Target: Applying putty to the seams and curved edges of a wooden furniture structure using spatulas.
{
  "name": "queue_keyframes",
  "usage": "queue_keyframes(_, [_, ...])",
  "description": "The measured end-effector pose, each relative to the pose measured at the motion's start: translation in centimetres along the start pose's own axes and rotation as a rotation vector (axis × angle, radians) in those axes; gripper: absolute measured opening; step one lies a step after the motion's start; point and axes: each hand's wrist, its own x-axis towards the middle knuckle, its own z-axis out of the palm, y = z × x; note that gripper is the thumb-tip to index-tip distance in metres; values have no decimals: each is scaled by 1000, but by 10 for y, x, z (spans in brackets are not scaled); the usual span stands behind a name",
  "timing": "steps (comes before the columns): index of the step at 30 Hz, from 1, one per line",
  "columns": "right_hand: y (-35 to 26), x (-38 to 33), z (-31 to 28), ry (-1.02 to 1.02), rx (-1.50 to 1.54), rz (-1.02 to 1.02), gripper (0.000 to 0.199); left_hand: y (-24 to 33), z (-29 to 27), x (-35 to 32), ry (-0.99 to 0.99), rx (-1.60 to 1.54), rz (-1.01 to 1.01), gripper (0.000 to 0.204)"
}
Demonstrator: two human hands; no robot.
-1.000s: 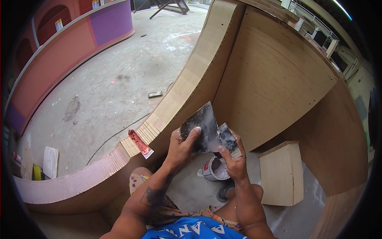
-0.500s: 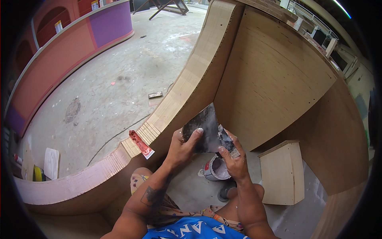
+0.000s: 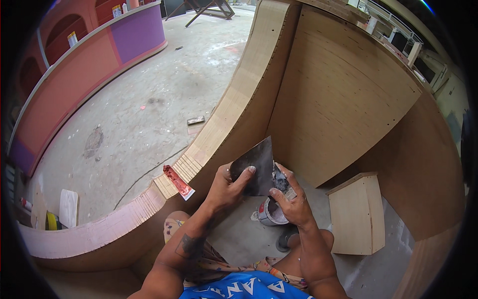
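Observation:
My left hand [image 3: 226, 190] grips a dark flat plate [image 3: 255, 164], its thumb pressed on the upper face. At the plate's right edge my right hand [image 3: 295, 202] is closed around a putty-smeared scraper [image 3: 280, 179], mostly hidden by the fingers. Below the hands stands a small bucket [image 3: 272, 215] with pale filler inside, partly covered by my right hand. A squeezed red and white tube [image 3: 179, 183] lies across the curved wooden rim [image 3: 219, 130], over a stretch of narrow cross cuts. Pale pink filler coats the rim's nearer left stretch.
Curved plywood panels [image 3: 343, 89] rise on the right, with a small wooden box-like piece [image 3: 356, 215] below them. A sanding block [image 3: 195, 120] lies on the concrete floor beyond the rim. A pink and purple counter [image 3: 82, 70] stands far left; a yellow roll [image 3: 52, 221] is near left.
The plate has tilted slightly and its face looks darker, with less pale haze. Both hands remain close together, and the scraper stays at the plate's right edge. The view has shifted a little.

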Motion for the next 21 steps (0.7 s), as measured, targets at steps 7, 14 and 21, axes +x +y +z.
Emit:
queue_keyframes(7, [27,-4,-2,-53,90,223,56,12,-4,2,-127,95,-162,25])
queue_keyframes(14, [20,9,-8,-96,113,156,44,-10,-10,6,-28,-8,-65,24])
queue_keyframes(21, [9,12,4,-54,274,88,41,-11,-16,4,86,-3,-54,23])
